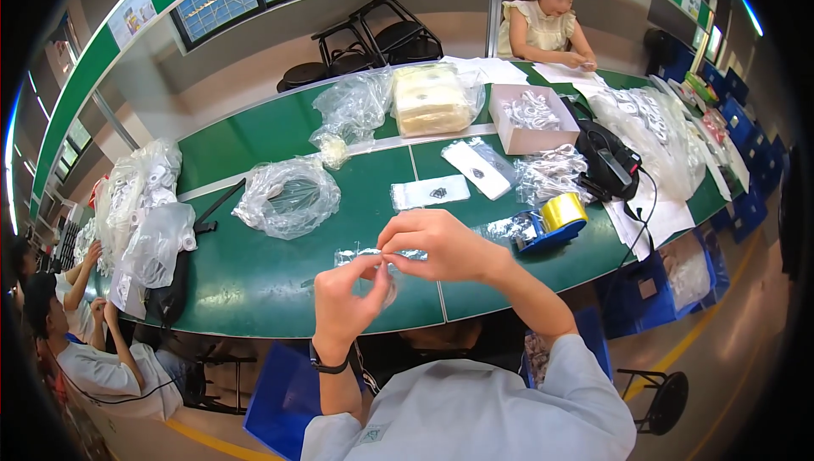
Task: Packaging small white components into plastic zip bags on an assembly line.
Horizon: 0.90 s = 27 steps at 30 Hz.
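My left hand (342, 301) and my right hand (443, 245) meet above the near edge of the green table (254, 283). Thumbs and fingertips of both are pinched together on something small that I cannot make out. A pale, translucent bit shows just below the left fingers. Behind the hands, clear plastic wrap (360, 254) lies on the tabletop. Farther off are a flat clear bag (415, 195) with a small dark item in it and a white card in clear plastic (477, 169). Right of my right hand stands a blue tape dispenser (551, 236) with a yellow roll.
An open box (513, 134) of white cables, a loose cable pile (551, 174) and a black bag (610, 160) occupy the right. Plastic bags (288, 198) lie left, beside a stacked cream bundle (428, 105) farther back. Co-workers sit at the far side and left.
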Tool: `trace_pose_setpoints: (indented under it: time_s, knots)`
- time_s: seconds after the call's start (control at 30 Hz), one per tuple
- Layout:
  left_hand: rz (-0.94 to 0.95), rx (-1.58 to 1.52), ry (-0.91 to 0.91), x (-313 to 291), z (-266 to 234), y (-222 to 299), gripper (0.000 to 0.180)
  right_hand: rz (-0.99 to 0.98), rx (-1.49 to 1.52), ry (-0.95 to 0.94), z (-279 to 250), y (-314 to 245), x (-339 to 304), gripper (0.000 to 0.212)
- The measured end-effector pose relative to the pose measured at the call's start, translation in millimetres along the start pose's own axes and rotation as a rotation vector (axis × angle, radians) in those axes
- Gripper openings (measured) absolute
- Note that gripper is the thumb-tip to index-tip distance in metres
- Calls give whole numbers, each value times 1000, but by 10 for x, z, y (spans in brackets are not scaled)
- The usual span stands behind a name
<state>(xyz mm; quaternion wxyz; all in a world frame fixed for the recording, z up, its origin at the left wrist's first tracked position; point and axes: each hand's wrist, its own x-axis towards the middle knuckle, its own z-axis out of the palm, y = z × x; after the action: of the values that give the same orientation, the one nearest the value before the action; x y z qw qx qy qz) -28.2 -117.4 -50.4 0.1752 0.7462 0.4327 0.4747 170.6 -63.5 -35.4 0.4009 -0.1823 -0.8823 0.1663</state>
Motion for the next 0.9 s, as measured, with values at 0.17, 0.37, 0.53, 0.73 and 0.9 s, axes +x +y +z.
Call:
trace_pose_setpoints:
  time_s: [0.17, 0.37, 0.53, 0.73, 0.9]
  knots:
    - [-47, -26, 41, -14, 11, -4, 6, 32, -31, 158, 131, -42, -23, 8]
    - [-115, -88, 35, -99, 15, -103, 8, 298, 477, 321, 374, 75, -93, 6]
    - [-240, -136, 277, -269, -55, -172, 13, 709, 946, 603, 521, 479, -144, 21]
    - [-260, -139, 569, -469, -226, -340, 11, 745, 617, 433, 896, 898, -306, 20]
    - [-285, -159, 664, -526, -359, -425, 13, 596, 80, 285, 1177, 813, -209, 18]
